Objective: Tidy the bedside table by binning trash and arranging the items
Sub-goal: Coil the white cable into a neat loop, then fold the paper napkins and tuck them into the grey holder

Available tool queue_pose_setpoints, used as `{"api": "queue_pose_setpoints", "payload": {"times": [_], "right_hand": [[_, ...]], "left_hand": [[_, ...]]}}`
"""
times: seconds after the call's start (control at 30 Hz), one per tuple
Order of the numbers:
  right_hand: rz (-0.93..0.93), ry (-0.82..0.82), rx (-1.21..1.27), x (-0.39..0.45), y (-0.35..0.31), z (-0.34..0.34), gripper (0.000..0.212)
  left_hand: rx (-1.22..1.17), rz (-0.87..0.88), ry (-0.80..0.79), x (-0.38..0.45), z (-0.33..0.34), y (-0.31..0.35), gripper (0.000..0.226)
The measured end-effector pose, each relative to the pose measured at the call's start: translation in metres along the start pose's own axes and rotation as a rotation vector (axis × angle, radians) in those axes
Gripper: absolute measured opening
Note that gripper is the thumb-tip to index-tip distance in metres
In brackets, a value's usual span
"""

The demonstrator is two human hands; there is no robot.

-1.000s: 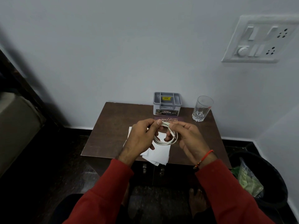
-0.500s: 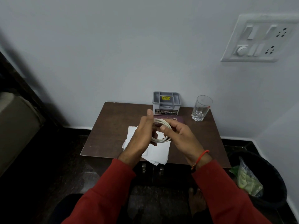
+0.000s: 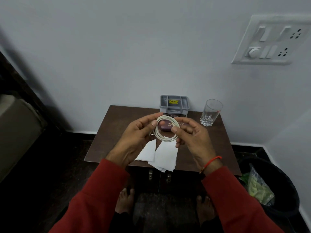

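**Finishing the cable coil above the table**

Both hands hold the white coiled cable (image 3: 165, 129) above the brown wooden bedside table (image 3: 109, 132): the left hand (image 3: 136, 138) pinches its left side, the right hand (image 3: 191, 137) its right. Best to keep the loops even and tuck the loose end before setting it down. The maroon case (image 3: 170, 126) reads partly "PRIN…ICALS"; the grey plastic organiser (image 3: 174, 102) carries a yellow sticker, illegible.
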State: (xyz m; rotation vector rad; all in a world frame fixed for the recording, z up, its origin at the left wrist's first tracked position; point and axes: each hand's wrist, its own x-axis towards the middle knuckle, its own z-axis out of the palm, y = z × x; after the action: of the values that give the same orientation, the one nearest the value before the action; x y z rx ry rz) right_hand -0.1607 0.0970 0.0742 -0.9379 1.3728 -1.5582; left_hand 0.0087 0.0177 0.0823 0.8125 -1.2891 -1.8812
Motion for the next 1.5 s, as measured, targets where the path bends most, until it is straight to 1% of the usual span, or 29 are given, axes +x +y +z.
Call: {"api": "queue_pose_setpoints", "payload": {"times": [0.1,0.23,0.37,0.57,0.63,0.73,0.8,0.9,0.97,1.03,1.2,1.3,1.37,1.4,1.5], "right_hand": [[0.048,-0.054,0.047,0.0,0.003,0.003,0.029],[0.092,-0.099,0.053,0.0,0.005,0.004,0.037],[0.06,-0.064,0.076,0.001,0.007,0.005,0.037],[0.059,0.002,0.068,0.005,0.013,0.006,0.038],[0.058,0.028,0.051,0.009,0.016,0.007,0.037],[0.053,0.056,0.029,0.018,0.019,0.009,0.036],[0.057,0.06,0.0,0.03,0.023,0.013,0.034],[0.097,0.085,-0.033,0.061,0.035,0.026,0.034],[0.125,0.104,-0.105,0.092,0.047,0.04,0.036],[0.132,0.107,-0.184,0.127,0.062,0.057,0.034],[0.156,0.101,-0.376,0.204,0.102,0.102,0.033],[0.227,0.086,-0.468,0.228,0.124,0.117,0.029],[0.242,0.076,-0.567,0.235,0.134,0.121,0.023],[0.235,0.073,-0.616,0.237,0.138,0.122,0.02],[0.162,0.026,-0.794,0.242,0.146,0.119,0.022]], "left_hand": [[-0.11,-0.011,0.042,0.0,0.001,-0.001,0.028],[-0.198,-0.023,0.056,-0.001,0.002,-0.002,0.027],[-0.21,-0.041,0.053,0.001,0.001,-0.005,0.027],[-0.102,-0.038,0.174,0.007,-0.008,-0.01,0.028],[-0.07,-0.021,0.22,0.009,-0.013,-0.012,0.027],[0.031,0.031,0.316,0.013,-0.023,-0.016,0.018],[0.057,0.068,0.417,0.016,-0.032,-0.018,0.016],[0.054,0.092,0.595,0.023,-0.042,-0.019,0.019],[-0.016,0.067,0.661,0.026,-0.045,-0.019,0.02],[-0.065,0.031,0.664,0.03,-0.044,-0.021,0.017],[-0.004,0.05,0.641,0.035,-0.051,-0.026,0.013],[0.016,0.047,0.644,0.037,-0.065,-0.028,0.012],[-0.012,0.031,0.647,0.039,-0.073,-0.03,0.014],[-0.027,0.022,0.646,0.04,-0.076,-0.03,0.015],[-0.013,0.002,0.629,0.041,-0.078,-0.03,0.014]]}}
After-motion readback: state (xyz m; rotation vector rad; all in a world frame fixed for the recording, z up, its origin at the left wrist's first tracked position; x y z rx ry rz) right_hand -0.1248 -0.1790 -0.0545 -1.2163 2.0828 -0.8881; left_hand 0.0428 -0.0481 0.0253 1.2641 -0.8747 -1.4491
